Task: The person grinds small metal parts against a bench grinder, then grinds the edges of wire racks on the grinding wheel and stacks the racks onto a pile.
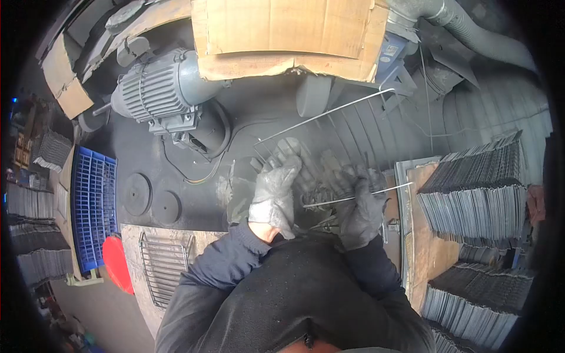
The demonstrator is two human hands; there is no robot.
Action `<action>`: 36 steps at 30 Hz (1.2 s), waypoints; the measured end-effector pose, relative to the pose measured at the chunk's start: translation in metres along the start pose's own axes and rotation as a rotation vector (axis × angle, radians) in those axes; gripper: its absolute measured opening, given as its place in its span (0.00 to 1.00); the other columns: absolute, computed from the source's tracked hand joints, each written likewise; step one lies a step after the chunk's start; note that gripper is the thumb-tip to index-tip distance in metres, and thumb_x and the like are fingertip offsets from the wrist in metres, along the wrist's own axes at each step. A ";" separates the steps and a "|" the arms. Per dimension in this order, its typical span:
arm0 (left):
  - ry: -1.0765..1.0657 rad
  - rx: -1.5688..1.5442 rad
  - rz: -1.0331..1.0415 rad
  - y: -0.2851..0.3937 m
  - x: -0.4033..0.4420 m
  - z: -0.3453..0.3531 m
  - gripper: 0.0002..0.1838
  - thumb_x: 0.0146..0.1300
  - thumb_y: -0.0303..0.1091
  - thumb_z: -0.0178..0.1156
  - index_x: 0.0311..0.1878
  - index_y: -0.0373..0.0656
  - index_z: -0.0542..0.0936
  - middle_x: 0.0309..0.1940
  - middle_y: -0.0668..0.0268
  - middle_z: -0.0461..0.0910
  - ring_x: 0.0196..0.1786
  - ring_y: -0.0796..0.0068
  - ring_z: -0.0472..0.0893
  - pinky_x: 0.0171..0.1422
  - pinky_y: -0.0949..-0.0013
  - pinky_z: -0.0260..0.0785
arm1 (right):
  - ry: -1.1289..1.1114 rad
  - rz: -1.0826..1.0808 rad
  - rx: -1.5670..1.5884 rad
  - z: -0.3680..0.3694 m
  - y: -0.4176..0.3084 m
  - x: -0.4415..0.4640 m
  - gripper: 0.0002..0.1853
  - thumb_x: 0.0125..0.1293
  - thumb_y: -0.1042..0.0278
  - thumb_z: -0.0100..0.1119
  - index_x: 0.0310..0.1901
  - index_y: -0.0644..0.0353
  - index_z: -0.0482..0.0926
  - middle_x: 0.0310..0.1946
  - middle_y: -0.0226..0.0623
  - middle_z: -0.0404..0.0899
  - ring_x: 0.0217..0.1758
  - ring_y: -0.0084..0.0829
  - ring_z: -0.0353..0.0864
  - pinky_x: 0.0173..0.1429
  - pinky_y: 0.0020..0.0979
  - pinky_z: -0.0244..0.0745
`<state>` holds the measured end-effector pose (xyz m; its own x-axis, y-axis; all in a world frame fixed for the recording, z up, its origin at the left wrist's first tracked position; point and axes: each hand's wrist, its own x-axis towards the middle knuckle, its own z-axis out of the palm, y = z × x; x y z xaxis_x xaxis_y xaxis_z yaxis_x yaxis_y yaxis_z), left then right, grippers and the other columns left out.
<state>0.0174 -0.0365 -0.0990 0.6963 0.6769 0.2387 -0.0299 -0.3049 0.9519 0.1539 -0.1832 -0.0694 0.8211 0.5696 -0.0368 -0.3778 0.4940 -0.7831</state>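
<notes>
Both hands wear grey work gloves. Between them, in front of the chest, lies a wire rack (329, 119) with a bright long rod at its far side and another at its near side. My left hand (276, 191) is at the rack's left end, its fingers bent round that end. Near the rack's right part, my right hand (362, 206) is closed at the near rod, blurred, with its fingertips hard to make out. Beneath the hands, the work spot is dark and partly hidden.
A grey motor (156, 88) stands at the upper left, with cardboard (288, 35) at the top. Stacked wire racks (477, 194) fill the right side. One rack (165, 267) lies on a board at the lower left, near a blue crate (94, 206) and red stool (118, 265).
</notes>
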 end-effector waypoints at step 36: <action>-0.038 -0.188 -0.241 -0.163 0.087 0.039 0.13 0.75 0.37 0.60 0.53 0.38 0.82 0.45 0.60 0.87 0.47 0.64 0.85 0.52 0.64 0.76 | 0.132 0.325 -0.810 -0.090 0.030 0.181 0.14 0.64 0.65 0.72 0.47 0.64 0.84 0.35 0.35 0.83 0.33 0.30 0.84 0.37 0.33 0.79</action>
<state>0.1107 0.0458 -0.2405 0.7259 0.6878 -0.0028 0.0099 -0.0064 0.9999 0.3295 -0.1243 -0.1552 0.7876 0.4955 -0.3662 -0.2229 -0.3249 -0.9191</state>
